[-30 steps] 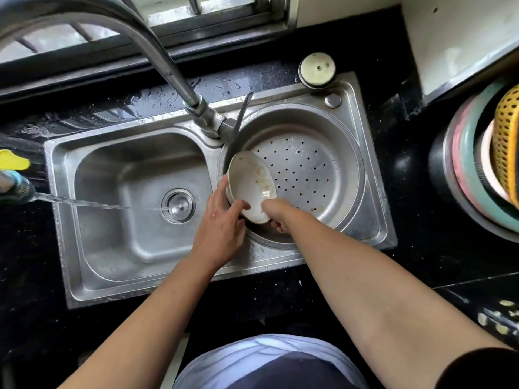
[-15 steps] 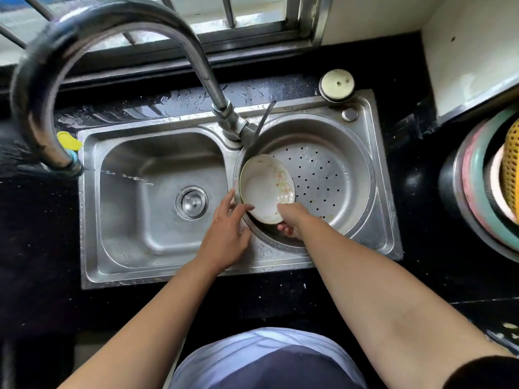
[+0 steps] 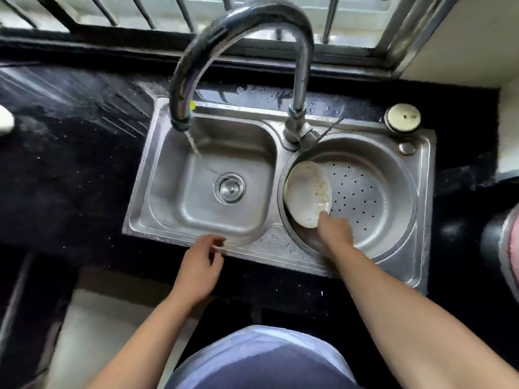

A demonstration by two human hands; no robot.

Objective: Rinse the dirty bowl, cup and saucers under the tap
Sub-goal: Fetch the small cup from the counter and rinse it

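A white bowl (image 3: 306, 193) with orange food smears stands tilted on its edge against the left wall of the round perforated basin (image 3: 373, 192). My right hand (image 3: 334, 230) grips the bowl's lower rim. My left hand (image 3: 200, 262) hovers over the sink's front edge, fingers loosely curled and holding nothing. The curved tap (image 3: 241, 32) arches over the left basin (image 3: 213, 181), and a thin stream of water runs from its spout (image 3: 181, 122) toward the drain (image 3: 230, 188). No cup or saucers are in sight.
Wet black counter (image 3: 70, 141) surrounds the steel sink. A round cap (image 3: 402, 118) sits at the sink's back right corner. Stacked round containers (image 3: 505, 248) stand at the right edge. A barred window runs along the back.
My left hand has let go of the bowl and drawn back to the sink's front edge. The right hand still holds the bowl. The view has shifted, bringing the tap's spout over the left basin.
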